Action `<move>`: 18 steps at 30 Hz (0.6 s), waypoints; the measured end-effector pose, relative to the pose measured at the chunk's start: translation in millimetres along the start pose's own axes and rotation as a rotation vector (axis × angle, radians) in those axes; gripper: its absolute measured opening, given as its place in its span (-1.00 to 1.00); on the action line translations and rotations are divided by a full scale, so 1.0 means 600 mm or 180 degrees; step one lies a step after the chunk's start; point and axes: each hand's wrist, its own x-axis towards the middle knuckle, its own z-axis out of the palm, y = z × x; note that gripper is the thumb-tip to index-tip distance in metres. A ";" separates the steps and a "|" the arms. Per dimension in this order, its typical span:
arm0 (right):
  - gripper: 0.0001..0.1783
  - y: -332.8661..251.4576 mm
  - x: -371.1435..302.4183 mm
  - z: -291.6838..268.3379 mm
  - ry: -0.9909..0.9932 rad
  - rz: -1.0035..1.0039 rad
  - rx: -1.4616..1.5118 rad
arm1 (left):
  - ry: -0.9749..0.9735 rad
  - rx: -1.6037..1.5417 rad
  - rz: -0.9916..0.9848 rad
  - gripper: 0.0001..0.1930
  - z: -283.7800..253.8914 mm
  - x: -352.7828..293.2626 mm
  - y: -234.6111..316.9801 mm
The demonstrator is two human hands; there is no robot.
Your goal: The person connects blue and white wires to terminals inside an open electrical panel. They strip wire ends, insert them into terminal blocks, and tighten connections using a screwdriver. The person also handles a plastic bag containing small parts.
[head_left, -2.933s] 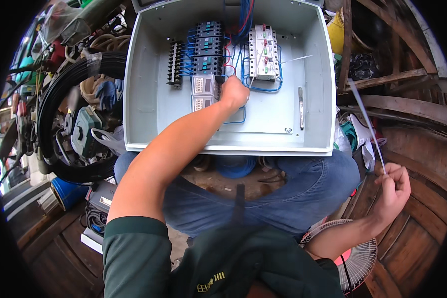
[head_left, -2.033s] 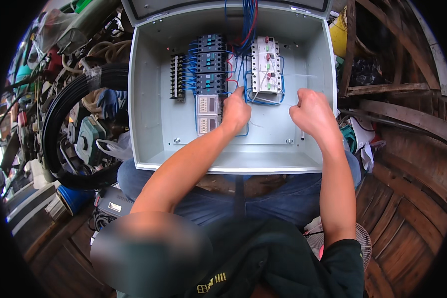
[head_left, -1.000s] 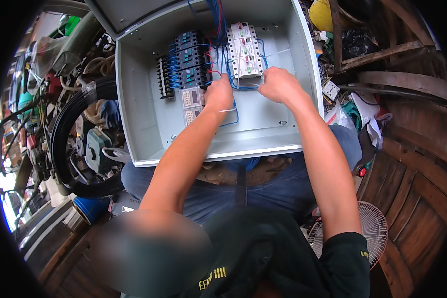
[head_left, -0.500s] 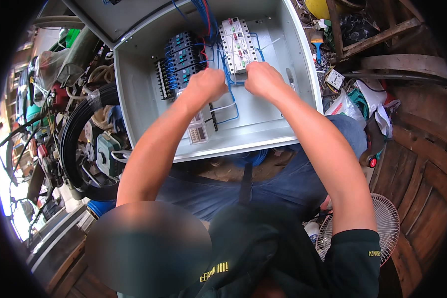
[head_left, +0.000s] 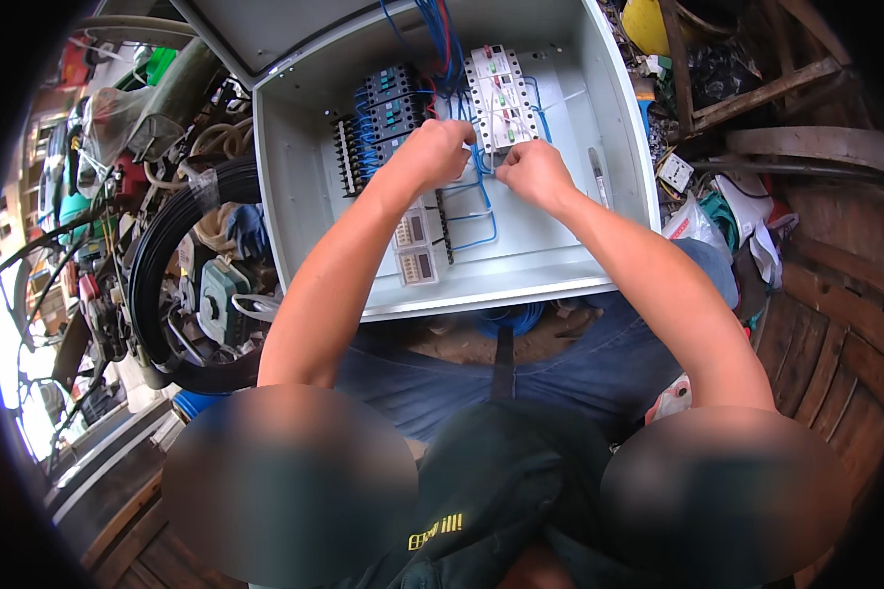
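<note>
An open grey metal enclosure (head_left: 550,250) fills the upper middle of the frame, slightly tilted, its front edge above the person's jeans (head_left: 599,339). Inside it, the left hand (head_left: 440,157) is over the lower part of a column of dark contactors (head_left: 391,103), its fingers curled in near the middle of the box; whether they hold a wire cannot be told. The right hand (head_left: 535,175) is just beside it, at the lower end of a row of white breakers (head_left: 501,98), thumb and fingertips drawn close together near the blue wiring; what lies between them is too small to tell. A bundle of blue wires (head_left: 432,29) enters from the top centre, and thinner blue runs pass between the two columns. Below the left hand are two clear-covered modules (head_left: 414,245), and a black terminal strip (head_left: 347,157) stands left of the contactors. A marker (head_left: 597,177) lies near the enclosure's right wall. A black cable coil (head_left: 152,285) occupies the left of the frame.
</note>
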 end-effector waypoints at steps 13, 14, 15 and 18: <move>-0.82 -0.004 -0.007 0.014 0.0531 -0.0392 0.0133 | 0.0798 -0.0444 0.0149 -0.81 0.078 -0.028 -0.005; -0.81 -0.004 -0.007 0.014 0.0515 -0.0438 0.0173 | 0.0915 -0.0371 0.0301 -0.82 0.084 -0.028 -0.011; -0.80 -0.001 -0.005 0.017 0.0515 -0.0501 0.0257 | 0.0817 -0.0514 0.0124 -0.82 0.087 -0.027 -0.009; -0.78 0.002 0.000 0.022 0.0520 -0.0640 0.0358 | 0.0735 -0.0890 -0.0314 -0.83 0.098 -0.019 0.003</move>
